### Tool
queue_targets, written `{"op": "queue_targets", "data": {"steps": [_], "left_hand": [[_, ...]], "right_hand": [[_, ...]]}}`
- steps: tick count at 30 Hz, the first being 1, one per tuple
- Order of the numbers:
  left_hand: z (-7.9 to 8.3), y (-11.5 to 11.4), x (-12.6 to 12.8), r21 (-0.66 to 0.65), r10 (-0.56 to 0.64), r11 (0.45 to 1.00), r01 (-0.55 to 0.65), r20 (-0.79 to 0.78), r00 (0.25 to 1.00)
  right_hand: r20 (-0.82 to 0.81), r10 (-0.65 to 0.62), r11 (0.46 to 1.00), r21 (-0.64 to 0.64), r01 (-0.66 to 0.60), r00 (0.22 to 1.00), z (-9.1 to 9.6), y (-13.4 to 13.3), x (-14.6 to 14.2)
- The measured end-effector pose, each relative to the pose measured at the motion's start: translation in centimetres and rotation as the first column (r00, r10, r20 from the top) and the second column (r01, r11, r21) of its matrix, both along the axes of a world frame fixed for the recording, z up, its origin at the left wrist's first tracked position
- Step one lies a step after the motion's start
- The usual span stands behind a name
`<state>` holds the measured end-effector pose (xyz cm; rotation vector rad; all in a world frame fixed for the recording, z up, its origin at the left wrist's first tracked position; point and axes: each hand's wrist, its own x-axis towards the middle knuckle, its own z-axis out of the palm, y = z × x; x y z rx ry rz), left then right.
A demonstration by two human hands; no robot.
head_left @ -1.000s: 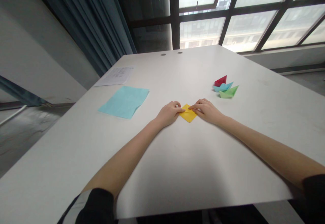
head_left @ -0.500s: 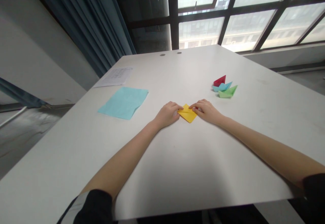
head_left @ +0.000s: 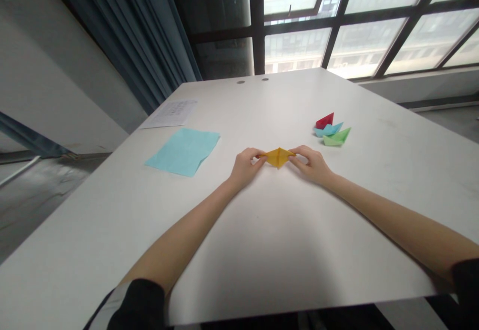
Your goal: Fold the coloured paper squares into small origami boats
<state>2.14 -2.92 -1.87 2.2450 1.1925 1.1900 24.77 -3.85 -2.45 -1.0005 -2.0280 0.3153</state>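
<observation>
The left hand and right hand each pinch 1 end of the yellow paper, held just above the table. An even, gentle outward pull should avoid tearing.

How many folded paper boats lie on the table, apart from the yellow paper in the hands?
3, clustered right of the yellow paper: red boat farthest, blue boat in the middle, green boat nearest. None seems hidden.

Yellow folded paper, pale blue sheet, red, blue and green paper boats, white table.
</observation>
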Motion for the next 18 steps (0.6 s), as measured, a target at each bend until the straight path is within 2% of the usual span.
{"op": "queue_targets", "data": {"steps": [3, 6, 10, 14, 18], "left_hand": [[0.14, -0.04, 0.41, -0.167, 0.005, 0.986, 0.012, 0.098, 0.995], [0.12, 0.03, 0.5, -0.241, 0.005, 0.97, 0.014, 0.076, 0.997], [-0.2, 0.22, 0.22, -0.189, 0.004, 0.982, -0.021, -0.092, 0.996], [-0.56, 0.23, 0.07, -0.095, -0.031, 0.995, 0.012, -0.2, 0.979], [-0.62, -0.07, 0.17, -0.054, -0.098, 0.995, 0.088, -0.241, 0.966]], "right_hand": [[-0.095, -0.073, 0.989, -0.138, 0.06, 0.993, -0.08, 0.26, -0.01], [-0.041, -0.087, 0.971, -0.227, 0.076, 0.995, -0.14, 0.44, 0.0], [0.135, -0.076, 0.986, -0.141, 0.095, 0.988, -0.4, 0.66, -0.04], [0.194, -0.031, 0.999, -0.035, 0.039, 0.981, -0.62, 0.67, -0.15], [0.211, 0.029, 0.998, -0.061, -0.017, 0.977, -0.37, 0.24, -0.26]]}}
